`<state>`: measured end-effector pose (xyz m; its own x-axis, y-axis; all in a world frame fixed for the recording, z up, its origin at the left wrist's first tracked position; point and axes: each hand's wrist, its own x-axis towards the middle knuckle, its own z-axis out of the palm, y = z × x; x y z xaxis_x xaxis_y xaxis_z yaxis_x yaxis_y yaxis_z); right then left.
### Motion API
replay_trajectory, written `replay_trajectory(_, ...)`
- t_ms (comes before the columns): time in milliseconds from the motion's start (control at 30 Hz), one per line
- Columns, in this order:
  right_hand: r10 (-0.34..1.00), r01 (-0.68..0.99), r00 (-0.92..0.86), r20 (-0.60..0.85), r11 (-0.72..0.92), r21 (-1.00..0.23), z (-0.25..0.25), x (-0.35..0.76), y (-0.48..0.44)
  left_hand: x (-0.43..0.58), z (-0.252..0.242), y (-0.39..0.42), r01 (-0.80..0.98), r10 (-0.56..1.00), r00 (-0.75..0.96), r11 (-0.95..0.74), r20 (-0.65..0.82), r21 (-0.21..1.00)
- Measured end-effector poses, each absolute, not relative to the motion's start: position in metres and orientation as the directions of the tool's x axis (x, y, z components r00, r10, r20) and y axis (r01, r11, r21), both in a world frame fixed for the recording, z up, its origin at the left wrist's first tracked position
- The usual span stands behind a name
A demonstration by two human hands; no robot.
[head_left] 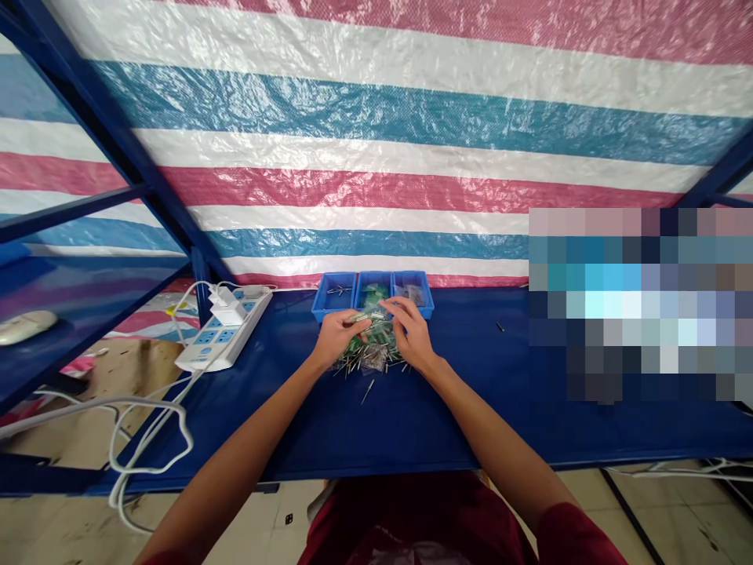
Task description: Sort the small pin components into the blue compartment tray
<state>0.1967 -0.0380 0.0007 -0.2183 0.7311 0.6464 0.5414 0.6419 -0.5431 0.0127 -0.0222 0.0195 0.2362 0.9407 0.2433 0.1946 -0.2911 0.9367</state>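
My left hand (337, 340) is closed, thumb against fingers, on a small clear plastic bag (374, 313) above the pile. From the other side my right hand (412, 333) pinches the bag's upper part with curved fingers. Under both hands lies a heap of thin metal pins (376, 355), mixed with greenish and clear plastic bags; my hands hide part of it. One loose pin (368, 391) rests on the blue table just in front of the heap.
Behind the heap stand three joined blue bins (334, 313) holding pins and bags. A white power strip (227, 333) with plugs and cables lies left on the blue table (500, 416). Another small pin-like piece (500, 326) lies to the right. Pixelation covers the far right.
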Motion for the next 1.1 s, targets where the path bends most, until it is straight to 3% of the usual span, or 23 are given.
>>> replay_trajectory(267,0.691,0.538,-0.251,0.678,0.682,-0.495,-0.003,0.197,-0.032,0.013,0.021,-0.023,0.128,0.936,0.303,-0.223,0.176,0.966)
replay_trajectory(400,0.731,0.549,-0.195,0.654,0.634,-0.545,-0.001,0.197,-0.034,0.013,0.02,-0.022,0.094,0.915,0.274,-0.331,0.296,0.939)
replay_trajectory(500,0.752,0.508,-0.127,0.647,0.609,-0.608,-0.002,0.195,-0.033,0.011,0.019,-0.023,0.199,0.86,0.29,-0.483,0.419,0.853)
replay_trajectory(600,0.743,0.445,-0.057,0.667,0.617,-0.649,-0.006,0.193,-0.032,0.01,0.017,-0.023,0.351,0.85,0.294,-0.522,0.437,0.778)
replay_trajectory(733,0.74,0.398,-0.009,0.673,0.62,-0.676,-0.006,0.192,-0.034,0.011,0.012,-0.02,0.298,0.9,0.174,-0.435,0.4,0.85)
replay_trajectory(867,0.67,0.388,-0.075,0.739,0.702,-0.597,-0.004,0.194,-0.035,0.011,0.012,-0.019,0.131,0.945,0.106,-0.321,0.308,0.938)
replay_trajectory(1100,0.577,0.483,-0.17,0.799,0.755,-0.443,-0.005,0.194,-0.031,0.01,0.02,-0.022,0.007,0.945,0.256,-0.21,0.201,0.978)
